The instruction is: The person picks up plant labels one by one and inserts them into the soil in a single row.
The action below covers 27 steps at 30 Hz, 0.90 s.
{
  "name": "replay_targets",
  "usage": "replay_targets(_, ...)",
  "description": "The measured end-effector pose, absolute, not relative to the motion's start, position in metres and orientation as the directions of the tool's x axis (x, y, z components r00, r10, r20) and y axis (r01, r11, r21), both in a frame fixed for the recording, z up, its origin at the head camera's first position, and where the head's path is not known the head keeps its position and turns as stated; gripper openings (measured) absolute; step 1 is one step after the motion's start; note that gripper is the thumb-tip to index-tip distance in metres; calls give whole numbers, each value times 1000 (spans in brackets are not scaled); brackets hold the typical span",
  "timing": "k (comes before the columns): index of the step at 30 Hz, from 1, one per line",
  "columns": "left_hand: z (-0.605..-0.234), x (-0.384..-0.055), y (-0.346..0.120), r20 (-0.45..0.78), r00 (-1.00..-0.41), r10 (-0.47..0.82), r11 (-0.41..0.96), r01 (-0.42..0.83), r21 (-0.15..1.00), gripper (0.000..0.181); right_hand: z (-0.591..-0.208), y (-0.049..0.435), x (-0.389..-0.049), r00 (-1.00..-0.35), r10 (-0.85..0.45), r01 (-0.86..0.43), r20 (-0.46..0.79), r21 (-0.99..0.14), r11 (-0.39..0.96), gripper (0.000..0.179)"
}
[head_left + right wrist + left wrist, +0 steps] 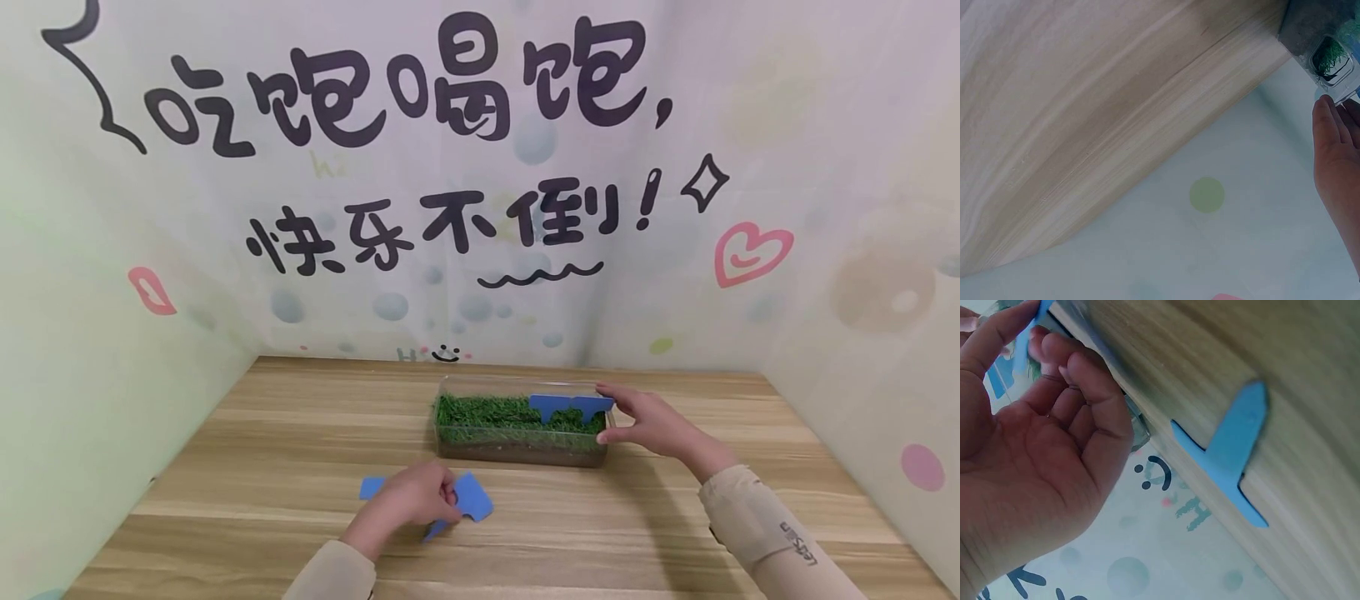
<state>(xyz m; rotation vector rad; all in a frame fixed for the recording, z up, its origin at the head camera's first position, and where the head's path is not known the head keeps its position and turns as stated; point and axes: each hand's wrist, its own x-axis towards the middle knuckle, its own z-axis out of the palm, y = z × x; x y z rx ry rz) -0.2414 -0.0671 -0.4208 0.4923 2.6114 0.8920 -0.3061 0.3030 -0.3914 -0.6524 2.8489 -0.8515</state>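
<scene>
Between thumb and fingers, my left hand (420, 493) pinches a blue T-shaped plant label (474, 497) above the table. A second label (371, 487) lies flat beside that hand, partly covered by it in the head view; its full T shape shows as the blue label (1235, 444) in the left wrist view. A clear plastic box (517, 456) holds green artificial grass (480, 414) over a brown layer. Two blue labels (551, 405) stand side by side at the grass's right end. My right hand (656, 425) holds the box's right end, thumb in front and fingers behind.
The wood-grain table (300, 442) stretches out around the box. Behind it hangs a pale printed cloth (375, 183) with black lettering, and similar cloth walls stand at both sides.
</scene>
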Motion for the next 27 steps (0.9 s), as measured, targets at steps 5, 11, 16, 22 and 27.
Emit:
replay_targets(5, -420, -244, -68, -164, -827, 538, 613, 250, 750, 26, -391, 302, -305, -902, -432, -376, 31, -550, 746, 85)
replay_targets(11, -420, -248, -67, -146, -787, 599, 505, 230, 832, 17, -391, 302, -306, -900, -434, -380, 35, -551, 743, 84)
replay_targets(16, -418, -250, -65, -121, -778, 617, 452, 224, 863, 15, -392, 303, -306, -900, -434, -379, 37, -556, 740, 86)
replay_targets(22, -415, -252, -64, -102, -784, 613, 415, 209, 886, 27, -392, 302, -305, -899, -435, -385, 47, -553, 738, 86)
replay_targets(27, -413, -252, -62, -39, -816, 577, 410, 248, 878, 21, -392, 301, -304, -900, -433, -381, 42, -559, 737, 86)
